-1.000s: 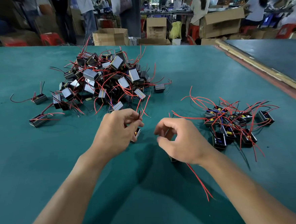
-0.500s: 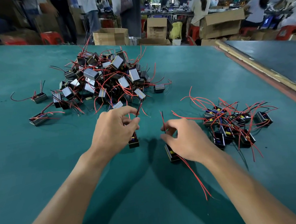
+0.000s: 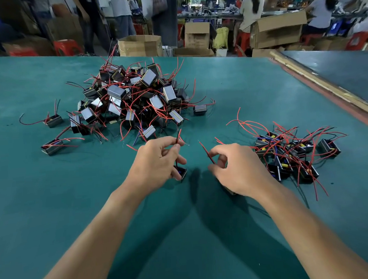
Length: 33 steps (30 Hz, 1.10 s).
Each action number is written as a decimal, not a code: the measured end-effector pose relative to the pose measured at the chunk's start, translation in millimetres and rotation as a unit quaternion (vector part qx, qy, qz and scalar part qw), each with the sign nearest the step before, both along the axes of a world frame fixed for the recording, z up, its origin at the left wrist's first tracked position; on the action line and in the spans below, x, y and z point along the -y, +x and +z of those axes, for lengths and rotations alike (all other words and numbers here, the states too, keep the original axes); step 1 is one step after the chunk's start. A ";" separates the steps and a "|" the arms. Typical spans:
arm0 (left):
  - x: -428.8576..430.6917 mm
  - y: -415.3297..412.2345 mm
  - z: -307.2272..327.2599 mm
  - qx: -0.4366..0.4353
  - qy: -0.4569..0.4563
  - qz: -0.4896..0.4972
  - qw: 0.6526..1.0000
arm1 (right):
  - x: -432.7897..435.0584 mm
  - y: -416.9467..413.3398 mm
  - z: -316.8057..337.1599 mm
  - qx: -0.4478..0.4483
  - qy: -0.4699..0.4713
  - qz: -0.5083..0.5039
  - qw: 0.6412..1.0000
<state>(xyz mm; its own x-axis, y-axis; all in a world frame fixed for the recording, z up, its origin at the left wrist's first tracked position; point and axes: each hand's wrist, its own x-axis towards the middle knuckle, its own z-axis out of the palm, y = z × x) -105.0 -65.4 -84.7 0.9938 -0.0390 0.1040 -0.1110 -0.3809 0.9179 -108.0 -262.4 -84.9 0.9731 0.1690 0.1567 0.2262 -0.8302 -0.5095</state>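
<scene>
My left hand [image 3: 156, 165] pinches the red and black wires of a small black box module [image 3: 180, 172] that hangs just above the green table [image 3: 53, 213]. My right hand [image 3: 237, 170] pinches the wires [image 3: 206, 151] of a second module, which is mostly hidden under its palm. A big pile of the same wired modules [image 3: 132, 101] lies beyond the left hand. A smaller group of modules [image 3: 293, 153], open side up, lies to the right of the right hand.
Three loose modules [image 3: 53, 146] lie left of the big pile, and one [image 3: 199, 109] at its right. A second table [image 3: 348, 71] adjoins at the right behind a raised strip. Cardboard boxes [image 3: 139, 45], red stools and several people stand beyond the far edge.
Both hands have lifted wires up from their modules. The red wires that trailed behind my right wrist are now drawn under the hand.
</scene>
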 end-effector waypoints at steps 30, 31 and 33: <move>7.2 -13.1 8.9 0.075 0.095 -0.069 0.990 | -15.1 -5.9 1.5 0.081 0.236 0.056 0.967; 7.3 -13.8 9.6 0.074 0.093 -0.072 0.990 | -15.5 -6.4 2.2 0.085 0.240 0.061 0.965; 7.7 -14.5 9.9 0.077 0.088 -0.074 0.990 | -15.5 -7.5 2.8 0.088 0.239 0.066 0.965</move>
<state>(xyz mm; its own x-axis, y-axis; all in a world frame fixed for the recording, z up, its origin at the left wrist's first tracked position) -119.5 -73.2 -74.8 0.9487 -0.2133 0.2335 -0.3115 -0.5021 0.8068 -115.5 -247.0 -82.1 0.8987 0.1578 0.4091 0.4329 -0.4681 -0.7704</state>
